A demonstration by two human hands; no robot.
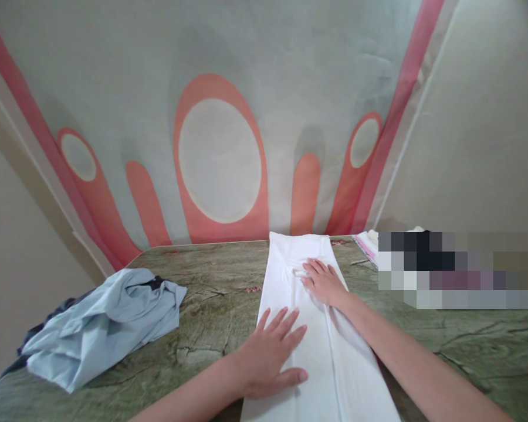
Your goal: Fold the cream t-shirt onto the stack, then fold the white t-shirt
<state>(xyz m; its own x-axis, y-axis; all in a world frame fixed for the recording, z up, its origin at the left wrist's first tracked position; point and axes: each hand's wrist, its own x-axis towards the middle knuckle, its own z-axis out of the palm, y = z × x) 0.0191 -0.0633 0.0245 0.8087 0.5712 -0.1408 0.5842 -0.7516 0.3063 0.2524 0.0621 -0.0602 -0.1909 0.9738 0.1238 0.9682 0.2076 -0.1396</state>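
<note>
Both hands (270, 356) (325, 283) are spread palm-down over white cloth (319, 351), apparently touching it.

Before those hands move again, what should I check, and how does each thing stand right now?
1. Left hand flat on the white cloth: ok, palm down, fingers spread.
2. Right hand on the cloth: ok, farther up than the left.
3. Cloth free of creases: not ok, folds show near the right hand.
4. Pale blue cloth clear of the white one: ok, bare table lies between.
5. Near end of the white cloth: cannot tell, out of frame.
</note>
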